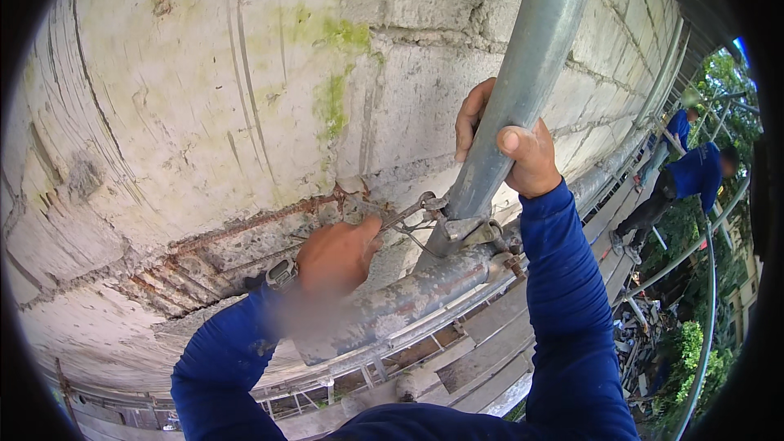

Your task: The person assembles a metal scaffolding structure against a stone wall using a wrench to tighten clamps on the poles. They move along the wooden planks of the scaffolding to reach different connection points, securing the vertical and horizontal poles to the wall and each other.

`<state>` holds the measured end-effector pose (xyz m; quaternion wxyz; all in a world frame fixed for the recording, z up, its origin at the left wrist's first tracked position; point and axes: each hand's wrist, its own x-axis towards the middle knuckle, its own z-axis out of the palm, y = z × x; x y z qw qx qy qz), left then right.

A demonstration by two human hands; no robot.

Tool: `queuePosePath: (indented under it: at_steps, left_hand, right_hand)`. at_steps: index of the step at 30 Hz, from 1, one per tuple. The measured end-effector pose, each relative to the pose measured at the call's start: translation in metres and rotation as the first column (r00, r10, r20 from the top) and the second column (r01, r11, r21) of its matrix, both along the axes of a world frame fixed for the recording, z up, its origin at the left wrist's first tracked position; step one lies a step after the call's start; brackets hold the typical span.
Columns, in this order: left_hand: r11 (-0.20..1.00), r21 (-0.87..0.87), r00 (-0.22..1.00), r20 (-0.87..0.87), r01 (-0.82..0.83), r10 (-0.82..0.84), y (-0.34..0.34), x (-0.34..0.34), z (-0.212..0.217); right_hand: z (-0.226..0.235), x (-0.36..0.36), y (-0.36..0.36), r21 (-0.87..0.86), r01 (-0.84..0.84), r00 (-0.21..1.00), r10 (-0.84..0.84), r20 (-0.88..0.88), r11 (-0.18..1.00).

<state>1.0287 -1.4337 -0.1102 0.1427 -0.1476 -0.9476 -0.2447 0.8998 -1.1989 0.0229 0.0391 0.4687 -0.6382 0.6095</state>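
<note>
The right hand (pixel 510 147) is closed tight around an upright grey pipe (pixel 523 82), which stands just beside the block wall (pixel 204 98) with only a thin gap behind it. The left hand (pixel 336 257) pinches thin wire (pixel 408 216) where that pipe meets a rusty flat-lying pipe (pixel 408 298). Wooden planks (pixel 482 351) run along below the wall, and open air drops off to the right.

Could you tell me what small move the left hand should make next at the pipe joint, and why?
Probably draw the tie wire taut: the left hand is at its loose strands beside the clamp, while the right hand steadies the upright pipe.
</note>
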Motion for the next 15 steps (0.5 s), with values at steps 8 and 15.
queuePosePath:
  at_steps: [8, 15]
  left_hand:
    - [0.993, -0.030, 0.994, -0.022, 0.110, -0.111, -0.010, -0.010, -0.001]
    - [0.946, -0.280, 0.985, 0.101, 0.165, -0.142, -0.020, 0.003, 0.064]
  right_hand:
    - [-0.002, -0.003, 0.002, 0.031, -0.091, 0.991, 0.087, 0.097, 0.995]
    - [-0.020, -0.008, 0.030, 0.471, -0.271, 0.958, 0.186, 0.220, 0.840]
